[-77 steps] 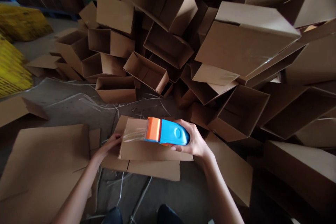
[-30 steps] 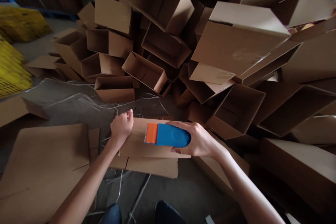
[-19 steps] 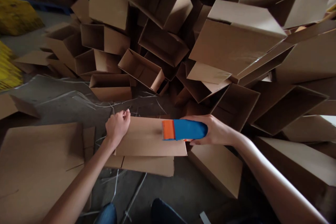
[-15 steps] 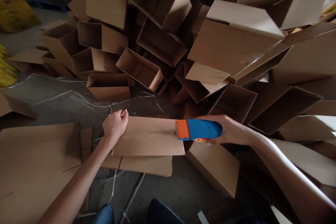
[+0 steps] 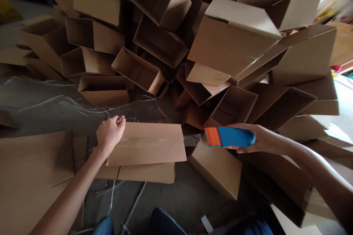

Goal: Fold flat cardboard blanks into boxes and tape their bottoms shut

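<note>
A closed cardboard box [image 5: 154, 147] lies in front of me, on top of flat cardboard [image 5: 146, 173]. My left hand [image 5: 110, 134] is closed at its left end, fingers curled at the far corner; the fingertips' exact hold is partly hidden. Off the right end of the box, my right hand [image 5: 253, 137] grips a blue and orange tape dispenser [image 5: 234, 137]. A strip of clear tape [image 5: 193, 140] stretches from the box's right edge to the dispenser's orange front. Along the top of the box runs a faint shiny band.
A big heap of open cardboard boxes [image 5: 234, 44] rises ahead and to the right. Flat cardboard sheets [image 5: 33, 176] lie at the left. Loose white straps [image 5: 63, 99] trail over the floor. One tan box [image 5: 217, 169] leans below the dispenser.
My right hand has drawn the tape dispenser rightward, from above the box to past its right end, paying out tape. The view has shifted slightly right; my left hand stays at the box's left end.
</note>
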### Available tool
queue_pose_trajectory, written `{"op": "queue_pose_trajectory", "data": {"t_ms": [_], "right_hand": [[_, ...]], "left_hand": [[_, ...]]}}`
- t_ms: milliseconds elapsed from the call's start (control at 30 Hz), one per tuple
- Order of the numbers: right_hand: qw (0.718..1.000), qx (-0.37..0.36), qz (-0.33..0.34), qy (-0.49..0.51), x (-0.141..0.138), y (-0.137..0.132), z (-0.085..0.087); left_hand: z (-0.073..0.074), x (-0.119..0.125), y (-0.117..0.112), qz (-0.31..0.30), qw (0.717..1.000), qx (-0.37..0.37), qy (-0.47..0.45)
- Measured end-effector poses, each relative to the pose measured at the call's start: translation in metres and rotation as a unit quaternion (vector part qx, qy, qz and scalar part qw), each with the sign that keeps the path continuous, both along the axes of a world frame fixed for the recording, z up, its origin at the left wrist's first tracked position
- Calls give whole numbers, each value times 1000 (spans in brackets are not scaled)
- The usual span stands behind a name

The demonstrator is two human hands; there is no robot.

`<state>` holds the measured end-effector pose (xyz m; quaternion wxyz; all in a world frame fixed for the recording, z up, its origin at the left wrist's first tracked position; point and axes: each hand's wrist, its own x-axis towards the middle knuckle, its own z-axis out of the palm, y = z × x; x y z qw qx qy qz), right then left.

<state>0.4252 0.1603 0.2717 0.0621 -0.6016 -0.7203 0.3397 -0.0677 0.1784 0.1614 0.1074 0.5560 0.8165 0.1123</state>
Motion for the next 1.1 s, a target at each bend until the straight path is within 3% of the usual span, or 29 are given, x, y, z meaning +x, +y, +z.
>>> {"op": "queue_pose_trajectory", "data": {"t_ms": [367,867,1100], "right_hand": [[995,-31,23,-89,2,1,7],[996,6,46,-76,-5,11,-47],[994,-1,56,-93,-11,11,-43]], "left_hand": [[-1,0,0,0,1000,-8,2],[-1,0,-3,5,1000,6,-21],[-3,0,-2,6,1000,12,-24]]}}
